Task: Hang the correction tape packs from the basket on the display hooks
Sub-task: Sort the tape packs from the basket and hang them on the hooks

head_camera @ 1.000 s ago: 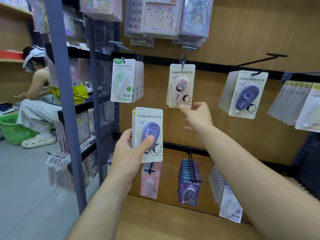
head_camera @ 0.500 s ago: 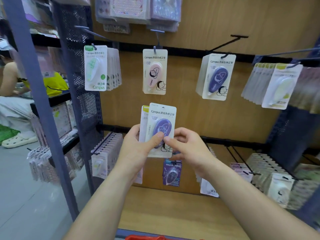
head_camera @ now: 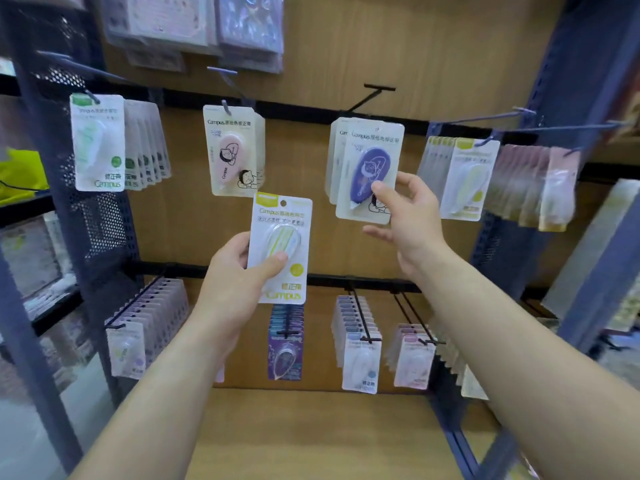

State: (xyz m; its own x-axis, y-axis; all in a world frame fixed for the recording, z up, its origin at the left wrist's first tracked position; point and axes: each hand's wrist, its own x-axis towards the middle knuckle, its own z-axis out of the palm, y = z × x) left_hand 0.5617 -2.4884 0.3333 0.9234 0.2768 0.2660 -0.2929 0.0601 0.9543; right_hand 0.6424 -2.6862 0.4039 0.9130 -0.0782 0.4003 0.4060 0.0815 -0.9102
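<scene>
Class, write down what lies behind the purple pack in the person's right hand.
Behind the purple pack, pinched by the right hand, hang other packs; only their left edges show. Their fronts and their number are covered.

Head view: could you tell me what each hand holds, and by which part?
Left hand grips the yellow pack at its lower left; right hand pinches the purple pack at its lower right.

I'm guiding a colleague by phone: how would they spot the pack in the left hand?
Against the wooden back panel, look between the upper rail and lower rail of hooks, near the middle. There the left hand grips a white yellow-topped pack. Unlike the pink pack above it and the purple pack pinched by the right hand, it shows a yellow dot and no cartoon.
</scene>
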